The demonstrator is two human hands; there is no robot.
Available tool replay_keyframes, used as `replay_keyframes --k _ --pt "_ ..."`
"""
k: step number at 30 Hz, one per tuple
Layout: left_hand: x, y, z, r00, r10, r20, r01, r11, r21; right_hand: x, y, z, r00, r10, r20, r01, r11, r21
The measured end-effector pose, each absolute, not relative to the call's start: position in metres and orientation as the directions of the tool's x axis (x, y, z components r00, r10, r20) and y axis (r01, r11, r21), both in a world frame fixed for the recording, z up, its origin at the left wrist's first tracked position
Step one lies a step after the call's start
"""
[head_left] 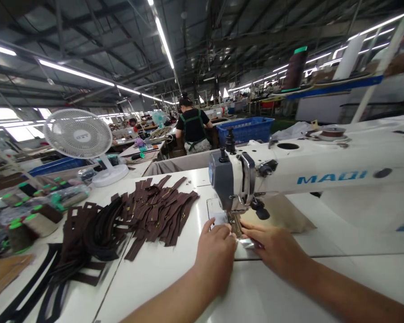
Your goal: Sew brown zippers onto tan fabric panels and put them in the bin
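Fingers (pixel 224 231) of the left hand (pixel 215 255) bend down at the near left edge of a small brown zipper strip (pixel 236 225), while those of the right hand (pixel 276 246) lie nearly together, stretched toward its right edge; whether either hand pinches it, I cannot tell. The strip sits beneath the head of the white sewing machine (pixel 323 168), its long axis running away from the wearer, far end pointing at the presser foot, gold-coloured teeth along its length. Its far end is lost among the metal parts, its near end is partly covered by the hands, and the needle is hard to make out. Behind the right hand lies tan material (pixel 286 214), partly hidden by the machine. Leftward on the white tabletop (pixel 148 278), brown zipper strips (pixel 164 208) heap beside dark curved bands (pixel 103 233), some cut off below. Beyond stands a white fan (pixel 79 134).
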State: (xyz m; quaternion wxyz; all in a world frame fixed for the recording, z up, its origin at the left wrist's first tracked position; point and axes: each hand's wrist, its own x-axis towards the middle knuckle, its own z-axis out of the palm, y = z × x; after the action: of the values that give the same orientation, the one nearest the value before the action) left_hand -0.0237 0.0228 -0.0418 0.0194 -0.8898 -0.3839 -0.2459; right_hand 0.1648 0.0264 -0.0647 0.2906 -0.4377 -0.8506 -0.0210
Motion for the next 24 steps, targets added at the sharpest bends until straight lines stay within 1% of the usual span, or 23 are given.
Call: replay_keyframes --k 5,12,24 --pt "-0.025 0.038 -0.047 0.606 0.655 0.451 0.672 -0.725 0.149 0.168 0.042 -0.068 -0.469 0.728 0.499 0.779 0.608 -0.155" --pt "-0.025 0.051 -0.051 0.621 0.634 0.461 0.661 -0.739 0.126 0.17 0.058 -0.078 -0.469 0.649 0.599 0.785 0.618 -0.054" --pt "-0.027 0.058 -0.05 0.633 0.59 0.501 0.624 -0.772 0.122 0.169 0.06 -0.078 -0.471 0.638 0.609 0.782 0.622 -0.047"
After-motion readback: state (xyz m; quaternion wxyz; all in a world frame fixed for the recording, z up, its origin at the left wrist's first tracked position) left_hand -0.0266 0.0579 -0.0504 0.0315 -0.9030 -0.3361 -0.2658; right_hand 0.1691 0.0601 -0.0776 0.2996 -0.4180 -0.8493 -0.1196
